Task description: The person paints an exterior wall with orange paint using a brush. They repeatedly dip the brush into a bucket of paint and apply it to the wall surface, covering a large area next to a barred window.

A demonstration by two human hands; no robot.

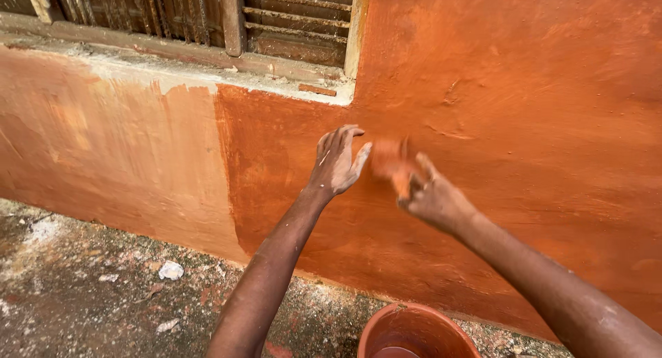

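Our hands at wet orange-brown plastered wall [524, 89]
Left hand [336, 164] open, flat on it; right hand [433, 196] gripping blurred orange cloth wad [389, 161]

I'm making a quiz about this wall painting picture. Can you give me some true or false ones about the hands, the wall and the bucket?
1. The left hand is spread flat against the wall. True.
2. The right hand holds an orange-stained cloth. True, though it is blurred.
3. The whole wall is the same dark orange. False: the left part is paler.
4. The bucket is blue. False: it is reddish-brown.
5. The shutters above are wooden. True.
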